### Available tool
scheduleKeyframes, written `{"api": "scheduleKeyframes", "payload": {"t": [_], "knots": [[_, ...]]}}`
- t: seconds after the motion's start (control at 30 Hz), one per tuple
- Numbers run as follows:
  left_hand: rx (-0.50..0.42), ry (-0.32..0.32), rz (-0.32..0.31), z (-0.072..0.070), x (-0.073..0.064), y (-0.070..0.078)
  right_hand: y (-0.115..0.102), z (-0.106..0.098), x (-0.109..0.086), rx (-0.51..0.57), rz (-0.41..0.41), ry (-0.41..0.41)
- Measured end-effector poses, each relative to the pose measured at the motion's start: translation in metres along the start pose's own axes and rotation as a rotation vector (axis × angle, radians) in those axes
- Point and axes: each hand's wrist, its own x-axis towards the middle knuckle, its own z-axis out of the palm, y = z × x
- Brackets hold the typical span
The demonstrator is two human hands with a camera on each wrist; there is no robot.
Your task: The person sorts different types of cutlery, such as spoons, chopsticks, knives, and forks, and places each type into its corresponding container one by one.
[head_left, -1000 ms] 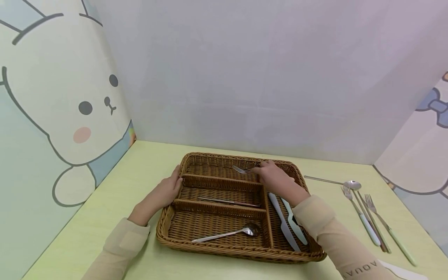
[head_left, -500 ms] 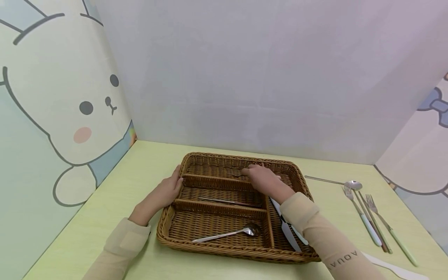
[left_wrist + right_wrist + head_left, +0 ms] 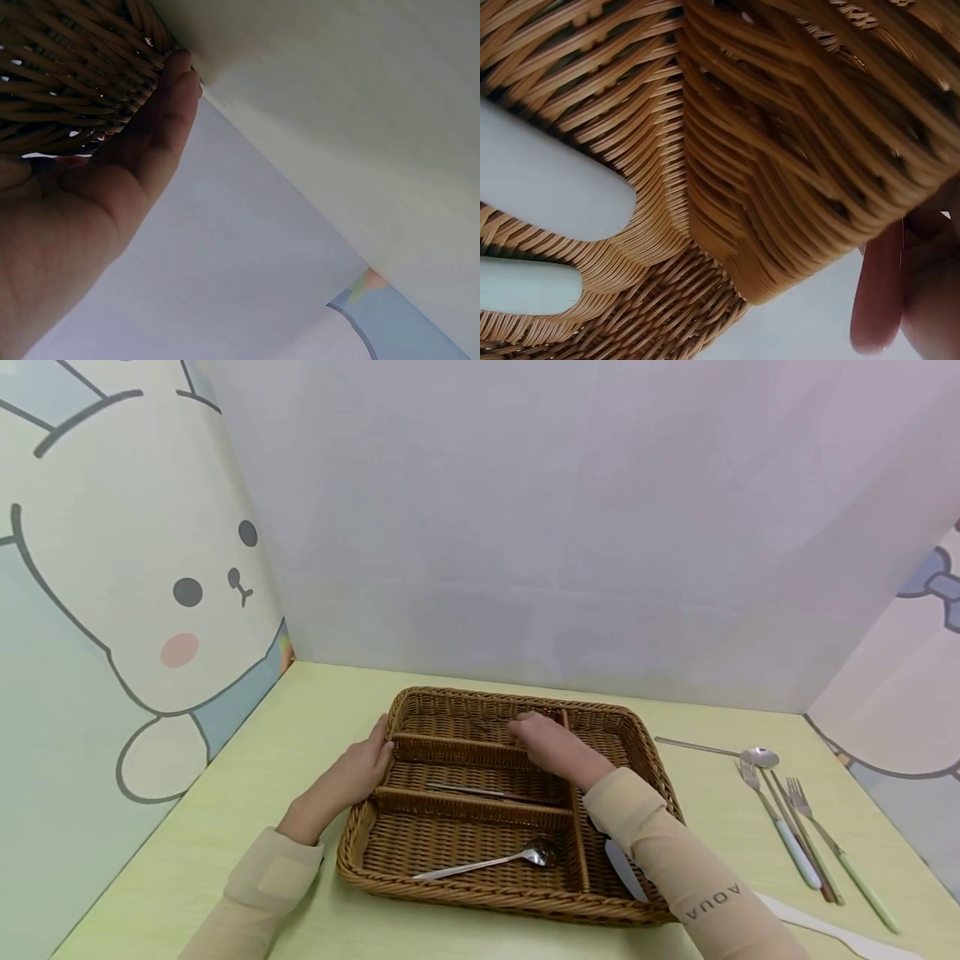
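Probably filling the wicker cutlery tray (image 3: 487, 897), gripping it with left hand (image 3: 358, 772), reaching rearward with right hand (image 3: 553, 747), unclear whether holding anything, next needing withdrawal.

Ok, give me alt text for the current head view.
A person's right hand reaches into the far compartment of a divided wicker basket; the left hand touches its left side. A spoon and knife lie inside, forks on the table to the right.
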Motion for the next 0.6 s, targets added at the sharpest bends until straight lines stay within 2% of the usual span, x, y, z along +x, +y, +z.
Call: {"api": "scheduleKeyframes", "payload": {"t": [0.23,0.6], "knots": [[0.012,0.011,0.003,0.001,0.001,-0.001,-0.004,0.003,0.004,-0.047,-0.054,-0.02],[0.029,0.006,-0.003,0.0,0.0,0.0,-0.011,0.006,0.009,0.01,-0.059,-0.043]]}}
